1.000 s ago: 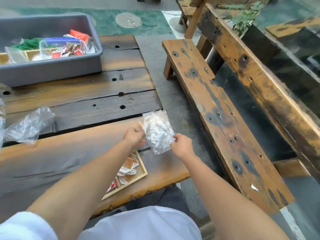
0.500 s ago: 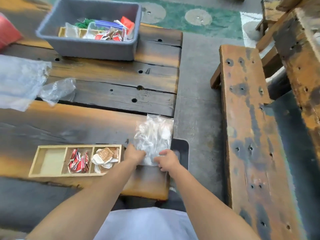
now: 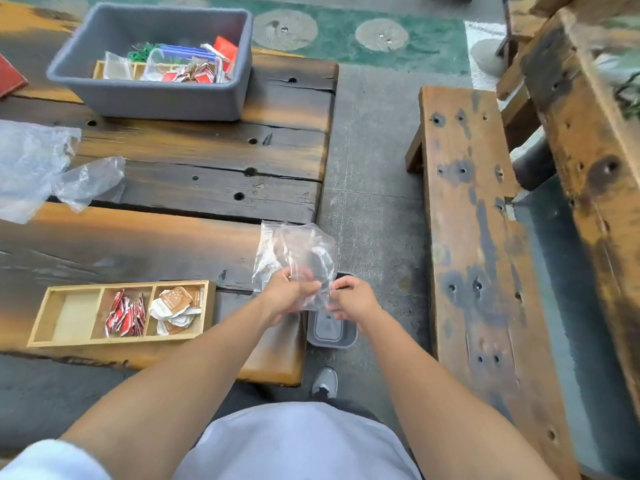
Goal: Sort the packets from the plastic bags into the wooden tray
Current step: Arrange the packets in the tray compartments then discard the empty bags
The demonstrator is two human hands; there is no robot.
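The person's two forearms reach out over a pale shirt, and the hands meet at the right end of the wooden table [image 3: 173, 244]. A second ago they held the clear plastic bag [image 3: 294, 251] by its two sides. Now both work at its near end. The left hand [image 3: 289, 294] has its fingers curled round the lower part of the bag, and the right hand [image 3: 351, 297] pinches the edge just beside it. The bag stands up from their grip, past the table's edge and above a small grey bin [image 3: 332, 332] on the floor. A grey shoe [image 3: 325, 381] shows nearer. Whether packets remain inside the bag cannot be told; the film looks almost clear.

That shift probably means the mouth of the bag is being pulled open, so nothing from this bag has reached the tray yet.

To the left, the wooden tray [image 3: 128, 285] lies on the table, now fully in view. Its left compartment is bare, red packets [image 3: 124, 315] fill the middle one, and brown and white packets [image 3: 176, 306] fill the right one. Further off lie two crumpled plastic bags [image 3: 90, 181], apparently emptied. Beyond them a grey tub [image 3: 152, 95] holds more bags and packets, so much sorting seems left. A weathered bench [image 3: 474, 237] runs along the right.
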